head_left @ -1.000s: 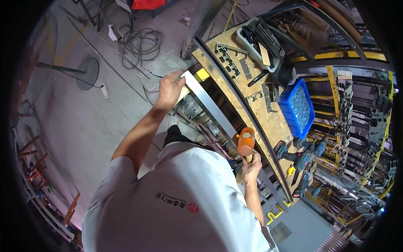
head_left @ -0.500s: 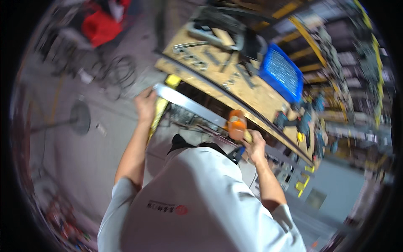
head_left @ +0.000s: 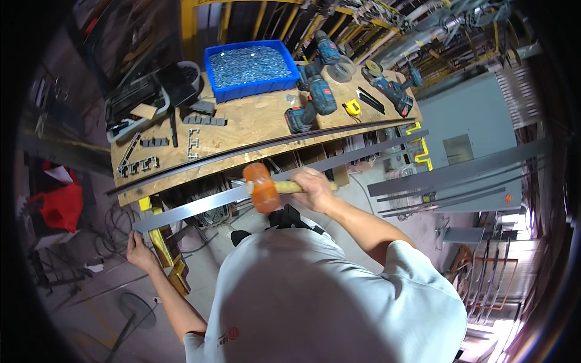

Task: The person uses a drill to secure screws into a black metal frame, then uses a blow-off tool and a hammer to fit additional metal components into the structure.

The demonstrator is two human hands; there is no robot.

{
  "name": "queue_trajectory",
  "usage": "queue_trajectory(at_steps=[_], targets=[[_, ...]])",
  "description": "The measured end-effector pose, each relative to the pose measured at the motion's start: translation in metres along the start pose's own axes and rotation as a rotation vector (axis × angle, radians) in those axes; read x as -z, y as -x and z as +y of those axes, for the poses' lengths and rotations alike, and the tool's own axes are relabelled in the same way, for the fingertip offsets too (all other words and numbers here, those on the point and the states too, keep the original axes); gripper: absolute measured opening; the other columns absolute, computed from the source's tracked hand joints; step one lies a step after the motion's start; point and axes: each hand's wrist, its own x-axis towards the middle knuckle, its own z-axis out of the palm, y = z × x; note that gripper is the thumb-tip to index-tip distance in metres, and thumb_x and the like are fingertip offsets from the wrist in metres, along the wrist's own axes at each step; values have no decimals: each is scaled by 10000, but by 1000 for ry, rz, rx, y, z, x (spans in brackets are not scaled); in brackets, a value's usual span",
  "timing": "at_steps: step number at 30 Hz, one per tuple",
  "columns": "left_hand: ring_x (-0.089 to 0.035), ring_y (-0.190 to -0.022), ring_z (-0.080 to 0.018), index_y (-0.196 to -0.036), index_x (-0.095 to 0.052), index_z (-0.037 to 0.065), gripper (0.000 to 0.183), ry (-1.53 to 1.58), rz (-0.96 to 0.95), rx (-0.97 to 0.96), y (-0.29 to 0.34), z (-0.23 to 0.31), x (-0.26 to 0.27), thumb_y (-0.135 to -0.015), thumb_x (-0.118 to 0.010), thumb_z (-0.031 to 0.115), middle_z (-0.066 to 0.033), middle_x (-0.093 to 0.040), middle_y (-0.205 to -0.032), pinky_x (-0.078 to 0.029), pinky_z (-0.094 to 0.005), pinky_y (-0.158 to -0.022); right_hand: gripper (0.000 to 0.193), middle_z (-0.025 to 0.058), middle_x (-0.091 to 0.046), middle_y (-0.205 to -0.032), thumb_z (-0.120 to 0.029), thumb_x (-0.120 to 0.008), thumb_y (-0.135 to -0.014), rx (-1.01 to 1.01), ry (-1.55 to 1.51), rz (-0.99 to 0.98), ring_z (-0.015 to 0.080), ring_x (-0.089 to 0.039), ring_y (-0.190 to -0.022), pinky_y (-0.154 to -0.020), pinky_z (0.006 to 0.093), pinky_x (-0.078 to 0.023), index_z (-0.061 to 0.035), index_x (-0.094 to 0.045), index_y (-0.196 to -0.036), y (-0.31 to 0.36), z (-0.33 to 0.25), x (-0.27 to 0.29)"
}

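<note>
My right hand (head_left: 313, 189) is closed around the wooden handle of a mallet (head_left: 261, 189). Its orange head hangs in front of a long grey metal strip (head_left: 200, 205) and covers part of it. The strip runs along the front of the workbench, with yellow brackets (head_left: 423, 148) under its right part. At the strip's left end, my left hand (head_left: 141, 252) pinches the tip between closed fingers. A dark narrow bar (head_left: 242, 150) lies along the bench's front edge, beyond the strip.
On the wooden workbench (head_left: 242, 130) are a blue bin (head_left: 254, 89) of small metal pieces, cordless drills (head_left: 311, 100), a yellow tape measure (head_left: 352, 107) and a grey tool tray (head_left: 139, 121). Dark metal bars (head_left: 448, 172) jut out at the right, near a grey cabinet (head_left: 475, 121).
My view has turned rightward, bringing the whole bench into sight. The mallet's handle now points right, with its head over the strip. My left hand stays at the strip's end.
</note>
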Motion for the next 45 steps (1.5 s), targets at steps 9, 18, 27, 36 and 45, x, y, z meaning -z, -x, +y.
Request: queue_trajectory(at_steps=[9,18,27,36,45], targets=[[-708,-923,-202,-1227,-707,-121,345,-79,-32,46,-19,-17,5,-977,-700,118,-146,-782,-1078,-547,-335,-814,344,137,-721,-928,-59,-836,-690,-376,298,236,382,-715,-854,-739,467,-579,-109,-700,-1003,58,189,134],[-630,-728,-154,-1053,-742,-40,226,-98,189,-179,219,56,-175,-961,-679,156,-87,-738,-905,-514,-337,-630,262,213,-718,-971,-258,-739,-886,-252,228,-154,420,-695,-962,-846,514,-549,-47,-687,-1032,-76,380,191],[-507,-616,-101,-978,-729,-63,269,179,84,318,382,150,-291,-946,-720,204,-17,-604,-734,-436,-282,-549,353,215,-642,-1167,-108,-759,-803,140,182,56,412,-582,-1129,-1023,509,-458,-5,-674,-1129,-85,404,164],[-662,-768,-262,-1053,-719,-47,613,136,91,635,386,151,-365,-872,-735,539,-131,-700,-906,-538,-419,-652,747,291,-609,-1415,-557,-374,-1094,-212,-372,-982,390,-561,-1352,-1148,423,-401,106,-612,-1345,59,433,142],[-695,-723,-253,-1054,-704,-84,486,266,137,748,372,138,-379,-866,-747,362,-162,-731,-907,-552,-420,-647,861,145,-757,-1038,-776,-448,-986,-783,-490,-1453,244,-723,-916,-837,382,-569,-15,-670,-1319,54,475,69]])
